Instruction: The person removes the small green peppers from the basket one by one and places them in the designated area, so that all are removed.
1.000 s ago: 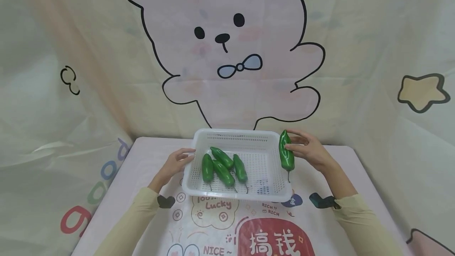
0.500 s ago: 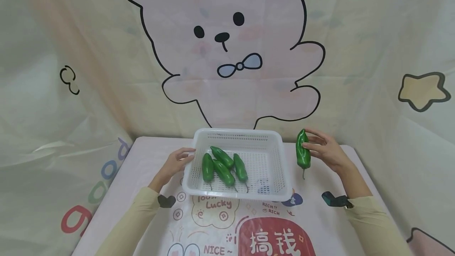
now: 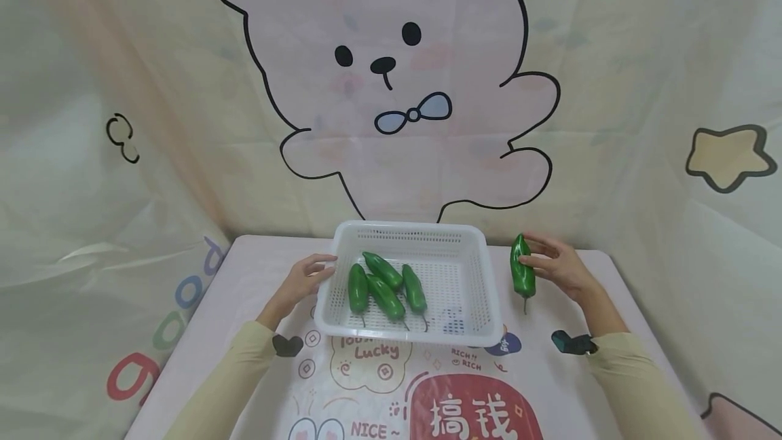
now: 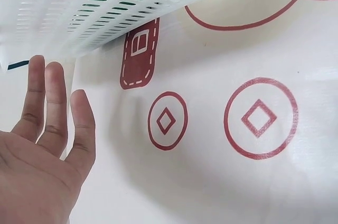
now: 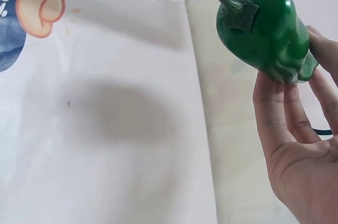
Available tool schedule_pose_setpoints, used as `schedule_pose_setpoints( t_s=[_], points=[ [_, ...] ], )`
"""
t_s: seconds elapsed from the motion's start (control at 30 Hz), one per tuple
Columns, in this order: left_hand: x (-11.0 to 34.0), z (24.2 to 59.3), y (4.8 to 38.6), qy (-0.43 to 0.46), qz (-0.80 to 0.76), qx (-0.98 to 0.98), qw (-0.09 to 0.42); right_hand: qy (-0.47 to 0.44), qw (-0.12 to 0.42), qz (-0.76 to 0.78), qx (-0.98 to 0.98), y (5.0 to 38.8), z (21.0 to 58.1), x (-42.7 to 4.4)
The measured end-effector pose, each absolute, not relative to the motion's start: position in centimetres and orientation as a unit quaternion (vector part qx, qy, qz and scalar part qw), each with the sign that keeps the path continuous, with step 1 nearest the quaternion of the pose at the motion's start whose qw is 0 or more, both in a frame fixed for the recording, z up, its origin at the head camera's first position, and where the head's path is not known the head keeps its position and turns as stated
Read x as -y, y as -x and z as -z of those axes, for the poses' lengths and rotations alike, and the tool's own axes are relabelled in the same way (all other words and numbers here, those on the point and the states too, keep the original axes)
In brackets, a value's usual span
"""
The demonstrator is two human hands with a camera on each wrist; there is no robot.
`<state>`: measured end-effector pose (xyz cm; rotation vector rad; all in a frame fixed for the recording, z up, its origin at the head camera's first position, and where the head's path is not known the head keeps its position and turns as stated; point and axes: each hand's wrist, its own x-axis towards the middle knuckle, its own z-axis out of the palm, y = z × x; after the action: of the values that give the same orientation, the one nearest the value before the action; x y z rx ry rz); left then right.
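To the right of a white plastic basket [image 3: 409, 339], my right hand [image 3: 565, 267] pinches a green pepper [image 3: 523, 271] between thumb and fingers. The pepper's stem end points toward me, and in the right wrist view the pepper [image 5: 261, 28] appears above the table surface. My left hand [image 3: 301, 284] is at the basket's left wall, its fingertips at the rim. From the left wrist, this hand's fingers [image 4: 55, 97] look fairly straight, close against the perforated wall; the thumb is hidden. Several more green peppers [image 3: 385, 297] lie in the basket's left half.
The basket stands toward the back of a table with a white printed cloth [image 3: 366, 386]. A cartoon-printed curtain [image 3: 464, 168] rises right behind the table, and more fabric hangs at both sides.
My right hand has carried the pepper from over the basket's right rim out to the right, then lowered it slightly. The left hand and the basket stay in place.
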<state>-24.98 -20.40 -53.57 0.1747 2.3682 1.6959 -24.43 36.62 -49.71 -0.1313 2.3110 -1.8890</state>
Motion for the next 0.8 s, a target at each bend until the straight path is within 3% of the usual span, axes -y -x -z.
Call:
schedule_pose_setpoints(
  t_s=[0.8],
  points=[
    [20.1, 53.3, 25.0, -0.049, -0.577, -0.807, 0.113, 0.016, 0.099, 0.573, -0.813, 26.3, 54.8, -36.5]
  ],
)
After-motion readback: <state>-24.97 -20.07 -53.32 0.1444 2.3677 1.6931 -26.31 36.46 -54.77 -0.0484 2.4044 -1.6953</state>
